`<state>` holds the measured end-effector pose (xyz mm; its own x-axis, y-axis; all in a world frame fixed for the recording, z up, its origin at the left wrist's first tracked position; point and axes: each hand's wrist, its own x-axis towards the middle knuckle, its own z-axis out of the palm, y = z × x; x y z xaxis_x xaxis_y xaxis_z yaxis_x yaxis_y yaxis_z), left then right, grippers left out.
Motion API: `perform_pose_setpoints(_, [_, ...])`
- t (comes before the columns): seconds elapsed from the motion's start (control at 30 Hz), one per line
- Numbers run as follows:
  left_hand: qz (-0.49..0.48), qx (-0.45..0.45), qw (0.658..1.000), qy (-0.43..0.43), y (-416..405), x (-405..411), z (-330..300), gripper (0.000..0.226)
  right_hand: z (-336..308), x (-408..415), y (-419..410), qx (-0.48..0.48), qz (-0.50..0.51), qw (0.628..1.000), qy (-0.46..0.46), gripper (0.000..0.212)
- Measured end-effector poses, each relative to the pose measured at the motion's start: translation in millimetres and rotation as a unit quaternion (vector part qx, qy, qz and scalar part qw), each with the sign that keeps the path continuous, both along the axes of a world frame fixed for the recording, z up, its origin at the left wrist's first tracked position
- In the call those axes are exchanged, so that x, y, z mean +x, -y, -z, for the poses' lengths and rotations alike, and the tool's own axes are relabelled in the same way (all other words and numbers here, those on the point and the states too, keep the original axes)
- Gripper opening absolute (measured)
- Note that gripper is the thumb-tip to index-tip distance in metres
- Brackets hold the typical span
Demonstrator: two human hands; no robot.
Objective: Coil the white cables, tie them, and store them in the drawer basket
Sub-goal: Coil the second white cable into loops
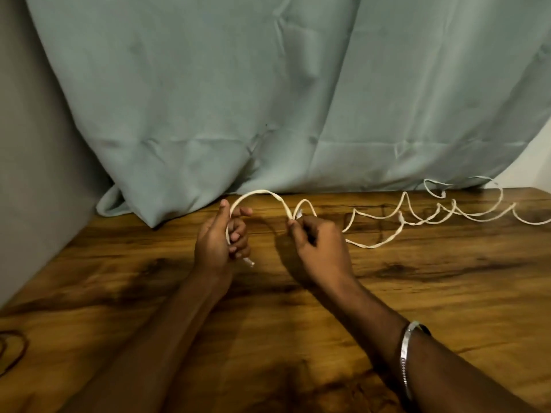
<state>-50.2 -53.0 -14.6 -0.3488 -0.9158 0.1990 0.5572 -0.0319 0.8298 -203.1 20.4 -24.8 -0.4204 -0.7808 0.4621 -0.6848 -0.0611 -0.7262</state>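
Observation:
A long white cable point(423, 217) lies in loose waves across the back right of the wooden table point(417, 293). My left hand point(219, 239) grips one end of it, with the clear plug tip point(249, 261) sticking out below my fingers. From there the cable arches up and over to my right hand point(319, 245), which pinches it between thumb and fingers. Past my right hand the cable trails off to the right edge of the view. No drawer or basket shows.
A pale green curtain point(268, 99) hangs behind the table and drapes onto its back edge. Dark rubber bands point(13, 350) lie at the table's left edge. A grey wall stands on the left. A metal bracelet point(407, 356) sits on my right wrist.

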Motion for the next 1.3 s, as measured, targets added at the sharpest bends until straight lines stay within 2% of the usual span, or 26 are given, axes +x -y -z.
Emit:
perform_pose_setpoints(0.07, [0.079,0.035,0.995,-0.045,-1.3,4.2,-0.9,0.044,-2.3,-6.9,2.3,-0.017,0.031,0.999,0.035,0.05])
perform_pose_setpoints(0.13, [0.118,0.042,0.989,-0.083,-4.9,6.6,-2.1,0.034,-3.1,-14.9,3.4,-0.016,0.05,0.996,0.073,0.038])
perform_pose_setpoints(0.23, [0.136,0.042,0.982,-0.124,-6.6,7.4,-4.0,0.025,-1.2,-25.7,5.1,0.005,0.061,0.993,0.1,0.027])
perform_pose_setpoints(0.3, [0.126,0.044,0.984,-0.12,-3.3,7.1,-2.9,0.025,-1.8,-25.7,4.1,0.035,0.058,0.994,0.082,0.023])
perform_pose_setpoints(0.47, [0.058,0.003,0.997,-0.052,0.8,7.3,-1.1,0.027,-9.1,-10.8,-10.0,0.104,0.014,0.986,-0.132,0.022])
perform_pose_setpoints(0.6, [0.017,0.004,1.0,-0.018,4.7,10.8,0.7,0.027,-12.8,0.8,-21.7,0.168,-0.117,0.943,-0.261,0.023])
perform_pose_setpoints(0.7, [-0.014,-0.025,0.998,0.049,7.8,13.3,3.5,0.027,-14.0,5.9,-22.2,0.162,-0.154,0.917,-0.33,0.026])
perform_pose_setpoints(0.87, [0.024,-0.063,0.986,0.149,5.9,8.7,8.2,0.029,-13.2,4.8,-22.1,0.106,-0.163,0.929,-0.314,0.015])
perform_pose_setpoints(1.0, [0.037,-0.095,0.975,0.198,6.7,6.1,10.6,0.029,-11.1,-0.6,-19.6,0.058,-0.165,0.944,-0.281,0.022])
perform_pose_setpoints(1.13, [0.074,-0.141,0.947,0.278,3.4,3.2,18.4,0.031,-9.5,-0.9,-17.2,0.051,-0.186,0.938,-0.287,0.02])
perform_pose_setpoints(1.3, [0.093,-0.162,0.946,0.263,-4.9,1.9,11.0,0.027,-9.5,-5.2,-15.7,0.022,-0.169,0.953,-0.251,0.022])
